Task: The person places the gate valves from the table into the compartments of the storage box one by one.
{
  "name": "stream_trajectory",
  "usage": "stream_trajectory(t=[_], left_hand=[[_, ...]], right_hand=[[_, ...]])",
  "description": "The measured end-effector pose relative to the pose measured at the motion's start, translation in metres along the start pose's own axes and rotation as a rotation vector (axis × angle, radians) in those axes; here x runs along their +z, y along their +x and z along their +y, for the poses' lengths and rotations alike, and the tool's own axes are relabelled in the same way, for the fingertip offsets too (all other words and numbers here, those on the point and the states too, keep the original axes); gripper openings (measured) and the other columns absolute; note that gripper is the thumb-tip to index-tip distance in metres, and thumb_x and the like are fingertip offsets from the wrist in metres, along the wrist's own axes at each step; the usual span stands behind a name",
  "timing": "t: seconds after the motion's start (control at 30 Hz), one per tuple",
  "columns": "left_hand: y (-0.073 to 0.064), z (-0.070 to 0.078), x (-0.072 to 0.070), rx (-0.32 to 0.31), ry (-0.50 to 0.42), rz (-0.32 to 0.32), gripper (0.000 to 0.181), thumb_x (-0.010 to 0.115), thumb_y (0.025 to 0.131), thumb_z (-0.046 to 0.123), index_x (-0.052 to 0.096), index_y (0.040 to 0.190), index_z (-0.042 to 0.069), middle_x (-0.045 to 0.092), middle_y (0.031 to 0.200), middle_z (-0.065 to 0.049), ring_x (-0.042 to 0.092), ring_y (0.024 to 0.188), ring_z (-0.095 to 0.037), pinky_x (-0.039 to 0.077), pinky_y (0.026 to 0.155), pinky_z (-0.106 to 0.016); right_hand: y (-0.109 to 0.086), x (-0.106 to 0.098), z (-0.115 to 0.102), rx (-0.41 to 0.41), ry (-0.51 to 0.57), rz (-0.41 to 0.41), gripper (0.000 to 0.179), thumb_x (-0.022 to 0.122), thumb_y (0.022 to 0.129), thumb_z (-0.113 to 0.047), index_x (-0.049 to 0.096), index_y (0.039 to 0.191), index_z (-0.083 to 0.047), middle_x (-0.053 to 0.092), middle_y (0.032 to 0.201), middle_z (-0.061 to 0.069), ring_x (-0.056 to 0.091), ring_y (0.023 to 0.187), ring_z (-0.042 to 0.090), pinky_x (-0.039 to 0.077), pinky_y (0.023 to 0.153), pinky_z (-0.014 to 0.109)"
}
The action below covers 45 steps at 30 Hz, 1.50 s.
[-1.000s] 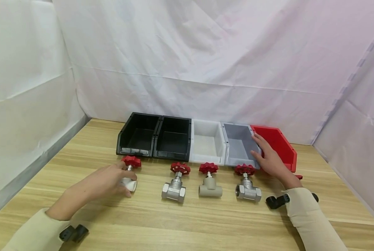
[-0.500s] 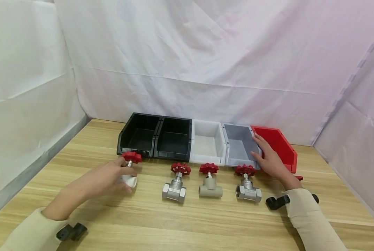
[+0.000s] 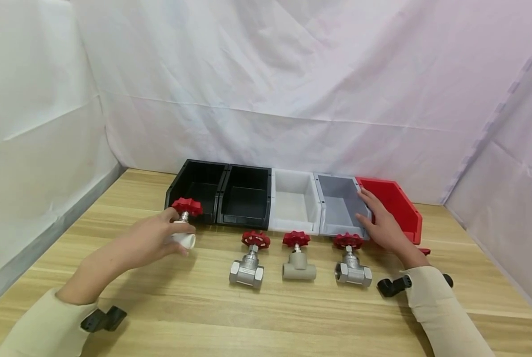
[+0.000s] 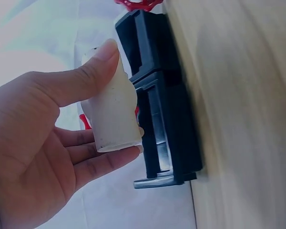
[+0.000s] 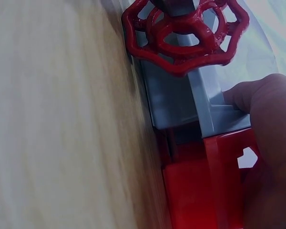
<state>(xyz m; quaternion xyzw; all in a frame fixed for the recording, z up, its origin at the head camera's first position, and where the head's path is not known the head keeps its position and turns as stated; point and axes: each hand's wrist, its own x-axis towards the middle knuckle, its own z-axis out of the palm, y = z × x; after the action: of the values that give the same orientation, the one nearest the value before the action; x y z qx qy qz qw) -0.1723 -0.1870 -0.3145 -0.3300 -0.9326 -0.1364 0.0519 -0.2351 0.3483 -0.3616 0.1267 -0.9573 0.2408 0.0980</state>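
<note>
In the head view my left hand [image 3: 158, 238] holds a white globe-style valve [image 3: 185, 241] with a red handwheel [image 3: 187, 207], lifted off the table before the leftmost black bin [image 3: 197, 191]. Seen from the left wrist, the thumb presses one side of the white valve body [image 4: 115, 107] while fingers support the other. My right hand [image 3: 384, 228] rests over the adjoining walls of the grey bin [image 3: 339, 208] and the red bin [image 3: 392, 203], its fingers fairly straight. Part of that hand's underside is hidden.
A steel valve [image 3: 248, 271], a beige valve [image 3: 299, 267] and another steel valve [image 3: 353, 272] lie in a row on the wooden table [image 3: 266, 322]. Behind them stand a second black bin [image 3: 245, 218] and a white bin [image 3: 294, 225]. A red tip [image 3: 425, 251] shows beside the right wrist.
My left hand has raised the white valve from the table and moved it toward the leftmost black bin, the handwheel now overlapping its front. The right hand stays where it was.
</note>
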Motion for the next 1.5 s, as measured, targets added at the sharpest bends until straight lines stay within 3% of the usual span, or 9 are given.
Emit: stream_trajectory(t=[0.2, 0.8, 1.5], left_hand=[[0.006, -0.003, -0.004, 0.012, 0.017, 0.044, 0.038, 0.081, 0.074, 0.029, 0.072, 0.108, 0.014, 0.051, 0.093, -0.009, 0.048, 0.066, -0.015, 0.043, 0.057, -0.031], [0.023, -0.021, -0.009, -0.011, 0.048, 0.064, 0.039, 0.082, 0.074, 0.026, 0.073, 0.11, 0.012, 0.053, 0.094, -0.012, 0.05, 0.069, -0.018, 0.045, 0.062, -0.036], [0.049, -0.025, -0.011, -0.012, 0.067, 0.079, 0.037, 0.079, 0.078, 0.028, 0.073, 0.11, 0.01, 0.054, 0.093, -0.013, 0.052, 0.072, -0.022, 0.045, 0.063, -0.04]], right_hand=[[0.001, 0.0, 0.002, 0.01, 0.001, -0.013, 0.076, 0.062, 0.094, -0.019, 0.017, 0.155, -0.019, 0.013, 0.157, 0.015, 0.027, 0.132, 0.049, 0.038, 0.088, 0.064], [0.002, 0.002, -0.003, 0.021, 0.011, -0.002, 0.076, 0.062, 0.093, -0.017, 0.018, 0.155, -0.02, 0.014, 0.157, 0.014, 0.027, 0.132, 0.048, 0.039, 0.087, 0.065], [0.003, 0.003, 0.0, 0.02, 0.005, -0.002, 0.075, 0.062, 0.093, -0.016, 0.019, 0.154, -0.02, 0.014, 0.157, 0.013, 0.028, 0.132, 0.047, 0.038, 0.088, 0.064]])
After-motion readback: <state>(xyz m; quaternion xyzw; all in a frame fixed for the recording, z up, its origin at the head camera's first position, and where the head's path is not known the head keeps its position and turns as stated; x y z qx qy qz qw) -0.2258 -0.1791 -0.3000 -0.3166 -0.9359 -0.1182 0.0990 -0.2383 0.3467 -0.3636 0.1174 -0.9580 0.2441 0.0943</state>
